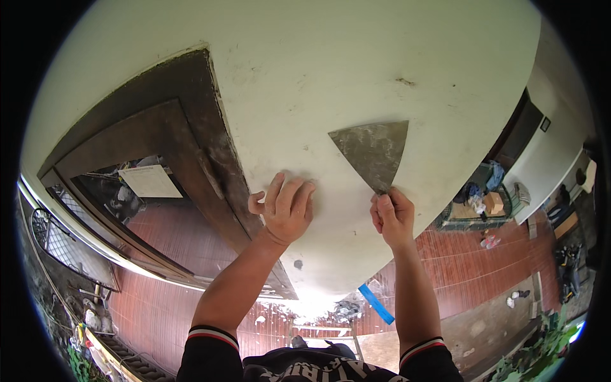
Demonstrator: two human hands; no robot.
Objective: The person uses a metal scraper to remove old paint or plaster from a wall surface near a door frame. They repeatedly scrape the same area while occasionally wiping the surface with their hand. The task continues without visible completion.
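A pale painted wall (296,95) with scuffs and small pits fills the middle of the view. My right hand (394,215) grips a putty knife (374,148) by its lower end; the handle is hidden in my fingers. Its wide, smeared metal blade fans out upward before the wall. To the left, my left hand (289,205) is spread with bent fingers at the wall surface and holds nothing. Beside that hand runs the dark wooden frame (219,129) of a window, its edge against the paint chipped.
Below me stands a ladder (322,329) on a red plank-patterned floor (458,258) strewn with white flakes. A blue strip (377,304) lies near it. At right is a bench (472,217) loaded with a cardboard box (493,203) and cloth. Green plants (534,348) edge the lower right.
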